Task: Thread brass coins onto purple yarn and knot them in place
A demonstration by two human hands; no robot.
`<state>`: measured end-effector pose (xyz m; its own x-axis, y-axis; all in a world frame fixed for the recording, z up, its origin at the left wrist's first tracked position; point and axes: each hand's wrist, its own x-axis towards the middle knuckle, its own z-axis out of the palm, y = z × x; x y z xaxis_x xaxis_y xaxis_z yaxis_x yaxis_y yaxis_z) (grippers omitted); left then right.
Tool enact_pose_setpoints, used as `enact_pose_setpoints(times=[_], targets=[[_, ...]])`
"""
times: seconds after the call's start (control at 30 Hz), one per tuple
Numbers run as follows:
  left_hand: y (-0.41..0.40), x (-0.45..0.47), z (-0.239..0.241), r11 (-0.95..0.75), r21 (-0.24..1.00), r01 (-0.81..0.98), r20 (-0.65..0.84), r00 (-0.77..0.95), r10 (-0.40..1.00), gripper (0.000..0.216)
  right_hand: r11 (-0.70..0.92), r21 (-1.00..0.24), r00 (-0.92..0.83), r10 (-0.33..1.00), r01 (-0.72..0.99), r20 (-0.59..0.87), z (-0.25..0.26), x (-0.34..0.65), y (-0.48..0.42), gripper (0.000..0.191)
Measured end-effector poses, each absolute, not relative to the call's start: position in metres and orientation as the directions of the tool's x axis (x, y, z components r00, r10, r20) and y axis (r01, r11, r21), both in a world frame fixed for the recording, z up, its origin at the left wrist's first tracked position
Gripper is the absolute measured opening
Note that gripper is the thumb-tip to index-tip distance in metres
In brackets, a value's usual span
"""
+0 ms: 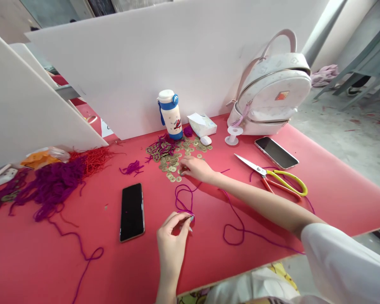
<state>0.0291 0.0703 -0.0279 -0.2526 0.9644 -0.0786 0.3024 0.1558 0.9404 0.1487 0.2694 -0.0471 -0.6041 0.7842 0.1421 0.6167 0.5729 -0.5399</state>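
Observation:
My left hand (pixel 175 228) pinches a purple cord (pixel 184 207) between thumb and forefinger, low over the front of the red table. Loops of the cord rise from the pinch, and a strand curls away to the right. My right hand (pixel 194 169) reaches to the near edge of a scattered pile of brass-coloured coins with holes (pixel 168 164). Its fingers are drawn together on a coin there, partly hidden under the fingertips. Purple knotted threads (pixel 164 145) lie over the back of the pile.
A black phone (pixel 132 212) lies left of my left hand; purple yarn (pixel 60 181) heaps beyond it. Scissors with red and yellow handles (pixel 277 179), another phone (pixel 276 152) and a white spool (pixel 233 136) are right. Behind stand a bottle (pixel 170 116), tissue pack (pixel 202 124) and backpack (pixel 272 93).

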Motion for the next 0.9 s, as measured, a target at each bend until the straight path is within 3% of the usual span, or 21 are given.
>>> enact_pose_setpoints(times=[0.2, 0.4, 0.7, 0.9], targets=[[0.059, 0.033, -0.032, 0.134, 0.950, 0.282, -0.070, -0.225, 0.972, 0.012, 0.537, -0.643, -0.609, 0.782, 0.546, 0.136, -0.030, 0.164, 0.238, 0.010], [0.062, 0.037, -0.041, 0.185, 0.962, 0.200, -0.151, -0.173, 0.973, 0.016, 0.273, -0.951, -0.683, 0.723, 0.147, 0.102, -0.015, 0.188, 0.178, 0.014], [0.064, 0.042, -0.049, 0.108, 0.966, 0.236, -0.075, -0.144, 0.987, 0.012, 0.328, -0.922, -0.603, 0.784, 0.204, 0.146, -0.020, 0.210, 0.130, 0.020], [0.060, 0.045, -0.045, 0.129, 0.980, 0.149, -0.101, -0.179, 0.979, 0.014, 0.216, -0.972, -0.478, 0.867, 0.098, 0.144, -0.027, 0.208, 0.120, 0.015]])
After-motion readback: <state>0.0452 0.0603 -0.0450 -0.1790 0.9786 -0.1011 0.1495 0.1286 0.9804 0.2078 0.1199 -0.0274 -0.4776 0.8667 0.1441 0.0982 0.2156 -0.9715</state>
